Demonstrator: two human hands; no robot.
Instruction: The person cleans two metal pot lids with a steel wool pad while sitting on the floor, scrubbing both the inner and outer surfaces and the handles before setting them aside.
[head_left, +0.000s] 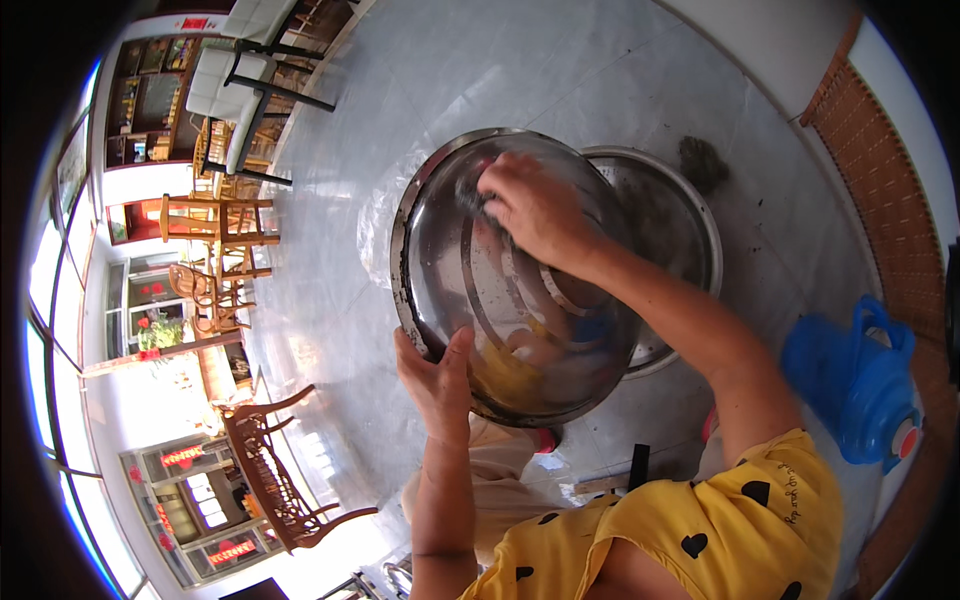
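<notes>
A large round stainless steel lid or basin, stained black along its rim, is tilted up in front of me. My left hand grips its near rim, thumb on the shiny face. Blurred by motion, my right hand is at the upper part of that face, with a dark wiry scrubber pinched in its fingers. Behind the steel piece, a second round metal pan lies on the floor with dark residue in it; the steel piece partly hides it.
A dark clump lies on the grey floor beyond the pan. A blue plastic jug is at the right, near a woven brown panel. Clear plastic film lies left of the steel piece. Wooden chairs and a carved bench stand at the left.
</notes>
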